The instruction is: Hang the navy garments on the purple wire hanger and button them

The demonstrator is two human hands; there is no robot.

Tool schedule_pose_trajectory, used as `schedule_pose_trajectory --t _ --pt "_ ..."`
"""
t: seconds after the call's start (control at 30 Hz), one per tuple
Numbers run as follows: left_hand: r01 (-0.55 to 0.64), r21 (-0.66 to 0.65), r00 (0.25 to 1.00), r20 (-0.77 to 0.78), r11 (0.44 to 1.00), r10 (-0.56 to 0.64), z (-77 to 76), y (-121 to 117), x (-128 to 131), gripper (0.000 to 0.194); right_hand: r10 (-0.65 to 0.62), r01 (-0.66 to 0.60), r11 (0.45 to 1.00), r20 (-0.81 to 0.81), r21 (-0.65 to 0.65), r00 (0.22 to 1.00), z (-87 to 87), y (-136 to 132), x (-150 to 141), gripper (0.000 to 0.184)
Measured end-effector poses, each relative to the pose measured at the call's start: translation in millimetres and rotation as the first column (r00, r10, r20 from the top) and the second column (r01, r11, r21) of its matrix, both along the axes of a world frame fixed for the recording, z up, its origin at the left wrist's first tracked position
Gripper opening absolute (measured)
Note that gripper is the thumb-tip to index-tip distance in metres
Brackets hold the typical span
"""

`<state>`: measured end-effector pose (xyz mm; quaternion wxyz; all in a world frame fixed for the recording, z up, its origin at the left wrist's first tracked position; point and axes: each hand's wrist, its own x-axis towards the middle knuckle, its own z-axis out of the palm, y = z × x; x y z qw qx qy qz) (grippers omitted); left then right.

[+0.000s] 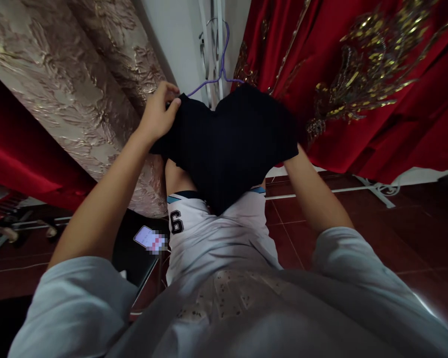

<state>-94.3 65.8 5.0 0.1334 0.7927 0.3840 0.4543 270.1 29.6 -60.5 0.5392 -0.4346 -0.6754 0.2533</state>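
Note:
A black shirt [231, 134] hangs in front of me on a purple clothes hanger [221, 72]. My left hand [161, 109] grips the shirt at its left shoulder, thumb on the near side and fingers curled behind the cloth, close to the hanger's left end. On the other side, my right forearm [313, 184] runs up into the right sleeve or under that edge of the cloth; the right hand itself is hidden by the fabric. The shirt's lower part droops to a point over my white shorts [224, 233].
The hanger hooks onto white metal bars [212, 49]. A beige embossed curtain or gown [82, 99] hangs left, red cloth with gold sequins [362, 74] right. A lit phone [145, 236] lies on a dark seat [134, 263] by my left leg. Rack feet [375, 191] stand on red tiles.

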Motion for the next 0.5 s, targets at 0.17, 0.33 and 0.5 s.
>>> schedule_pose_trajectory --t 0.17,0.33,0.5 --pt "-0.087 -0.101 0.995 -0.063 0.991 0.081 -4.2 2 -13 0.06 0.144 -0.174 0.968 -0.165 -0.181 0.976 7.0 -2 40 0.075" --pt "-0.059 0.134 0.998 -0.02 0.989 0.063 3.1 -19 18 0.053 0.073 -0.078 0.997 -0.18 -0.021 0.981 16.7 -26 24 0.059" --pt "0.095 0.092 0.974 0.196 0.991 -0.112 17.7 -54 55 0.036 0.003 0.055 0.981 -0.302 0.186 0.953 26.9 -66 -21 0.054"
